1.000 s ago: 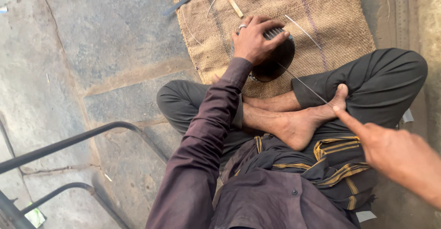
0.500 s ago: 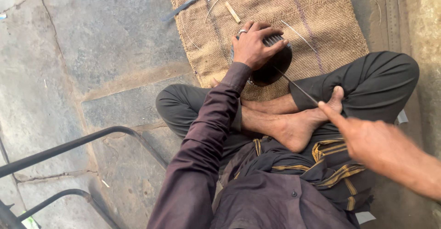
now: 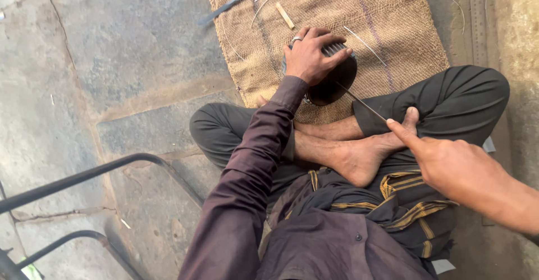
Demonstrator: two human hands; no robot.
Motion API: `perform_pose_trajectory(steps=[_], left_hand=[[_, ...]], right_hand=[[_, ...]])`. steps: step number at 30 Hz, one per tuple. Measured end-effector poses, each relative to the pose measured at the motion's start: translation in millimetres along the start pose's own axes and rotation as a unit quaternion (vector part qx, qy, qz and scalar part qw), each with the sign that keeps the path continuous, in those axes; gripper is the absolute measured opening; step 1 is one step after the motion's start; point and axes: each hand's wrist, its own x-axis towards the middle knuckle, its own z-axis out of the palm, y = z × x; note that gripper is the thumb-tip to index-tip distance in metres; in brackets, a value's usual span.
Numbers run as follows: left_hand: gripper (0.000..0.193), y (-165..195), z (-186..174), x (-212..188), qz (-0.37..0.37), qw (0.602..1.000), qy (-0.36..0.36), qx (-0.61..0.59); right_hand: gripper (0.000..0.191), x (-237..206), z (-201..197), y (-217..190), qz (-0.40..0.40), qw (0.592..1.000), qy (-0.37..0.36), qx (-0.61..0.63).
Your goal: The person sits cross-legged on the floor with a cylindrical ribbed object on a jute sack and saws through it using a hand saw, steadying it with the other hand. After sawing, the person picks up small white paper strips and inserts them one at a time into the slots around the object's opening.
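Gripping a dark round ribbed object (image 3: 331,80) from above, the left hand (image 3: 311,58) is pressing it onto the burlap mat (image 3: 337,10) in the upper middle of the frame. The right hand (image 3: 455,167), at lower right, is pinching a thin strip (image 3: 362,103) running to that object, above the crossed bare feet (image 3: 353,156). A metal ruler (image 3: 478,24) is lying at upper right.

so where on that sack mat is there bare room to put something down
Bare weave on the mat's right part, between the thin strip and the knee. Crowded around the left hand on the dark round piece.
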Motion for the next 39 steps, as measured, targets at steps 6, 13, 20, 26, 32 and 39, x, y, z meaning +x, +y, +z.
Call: perform_pose_trajectory(steps=[6,13,20,26,32,39], left_hand=[[0.051,2,0,0,-0.002,1.000,-0.009,0.011],[0.051,3,0,1,-0.004,1.000,-0.012,0.004],[0.051,0,3,3,-0.005,1.000,0.001,-0.001],[0.052,-2,3,0,-0.021,1.000,-0.011,-0.014],[0.050,1,0,2,0.009,1.000,-0.009,0.002],[0.049,2,-4,-1,0.014,1.000,-0.008,0.007]], right_hand=[[0.083,20,2,1,-0.021,0.998,0.050,-0.009],[0.085,36,-20,-13,-0.007,1.000,0.016,-0.023],[0.087,51,-3,-12,-0.050,0.994,0.094,0.016],[0.077,55,6,-24,-0.050,0.972,0.167,-0.159],[0.087,58,-5,-22,-0.067,0.992,0.100,-0.023],[0.081,54,10,-20,-0.029,0.989,0.111,-0.091]])
